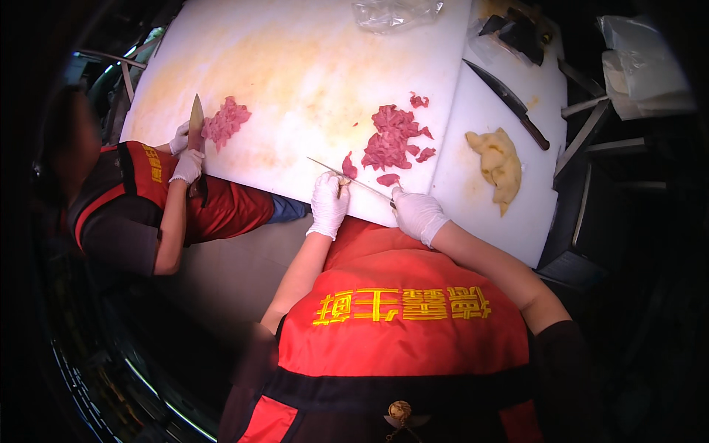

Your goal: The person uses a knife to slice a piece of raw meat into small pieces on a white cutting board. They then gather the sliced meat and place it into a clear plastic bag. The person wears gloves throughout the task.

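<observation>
My right hand, in a white glove, grips the handle of a knife. Its narrow blade lies across the front of the white cutting board, pointing left. My left hand, gloved too, has its fingers curled at the board's front edge, on a small pale piece of meat right by the blade; the fingers hide most of that piece. Just beyond the blade lie a red meat slice and another slice near my right hand. Farther back is a pile of cut red meat.
At left, a co-worker's gloved hand holds a wide knife beside another meat pile. On the right-hand board rest a dark-bladed knife and a pale yellow piece of poultry skin or fat. A plastic bag lies at the back.
</observation>
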`<state>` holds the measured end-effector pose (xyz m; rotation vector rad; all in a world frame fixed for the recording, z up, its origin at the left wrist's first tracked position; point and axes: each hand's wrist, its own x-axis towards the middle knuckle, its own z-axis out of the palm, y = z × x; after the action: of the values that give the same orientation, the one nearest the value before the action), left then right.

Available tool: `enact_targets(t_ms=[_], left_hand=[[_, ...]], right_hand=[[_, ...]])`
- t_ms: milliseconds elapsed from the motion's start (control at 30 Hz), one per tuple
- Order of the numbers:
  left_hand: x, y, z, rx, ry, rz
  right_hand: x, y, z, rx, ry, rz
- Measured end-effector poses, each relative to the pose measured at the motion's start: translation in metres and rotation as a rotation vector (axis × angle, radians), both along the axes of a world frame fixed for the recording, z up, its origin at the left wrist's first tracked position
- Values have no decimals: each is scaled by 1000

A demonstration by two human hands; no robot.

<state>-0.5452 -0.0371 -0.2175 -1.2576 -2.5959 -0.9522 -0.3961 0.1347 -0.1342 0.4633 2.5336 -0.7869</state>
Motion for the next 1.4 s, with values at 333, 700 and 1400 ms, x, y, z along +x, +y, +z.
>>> enact_targets(t_ms=[333, 700, 1400], left_hand=[[-21, 11, 11, 239, -198, -93], [-2, -3, 6, 20, -17, -220], [-10, 9, 0, 16, 110, -295]], right_hand=[[-6, 35, -20, -21, 93, -300], [46, 25, 25, -103, 19, -286], [36, 9, 46, 31, -116, -83]])
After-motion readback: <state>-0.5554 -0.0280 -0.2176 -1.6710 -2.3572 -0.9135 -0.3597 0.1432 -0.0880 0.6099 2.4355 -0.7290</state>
